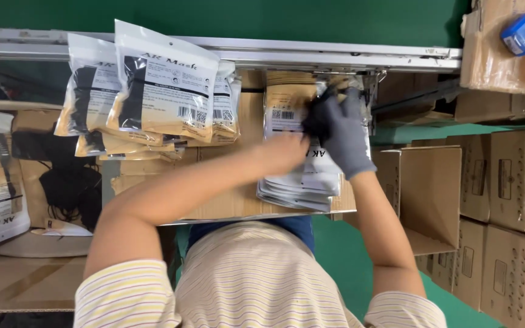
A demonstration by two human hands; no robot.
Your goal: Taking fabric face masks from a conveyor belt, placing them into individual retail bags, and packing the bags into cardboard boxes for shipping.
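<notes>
While the gloved right hand (346, 130) grips a black mask (318, 118) at the mouth of a pouch (287, 109), the bare left hand (284, 152) presses flat on the pouch stack (302, 185), fingers blurry. Filled pouches (153, 91) are piled just left, on a cardboard top (226, 203).

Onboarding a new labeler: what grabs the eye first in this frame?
Centre frame, the grey-gloved right hand and bare left hand meet over a stack of flat clear-and-tan plastic pouches on a cardboard work surface; whether either grips anything is unclear. Upper left, a fan of upright filled pouches with black contents. Right, stacked brown cardboard cartons.
</notes>
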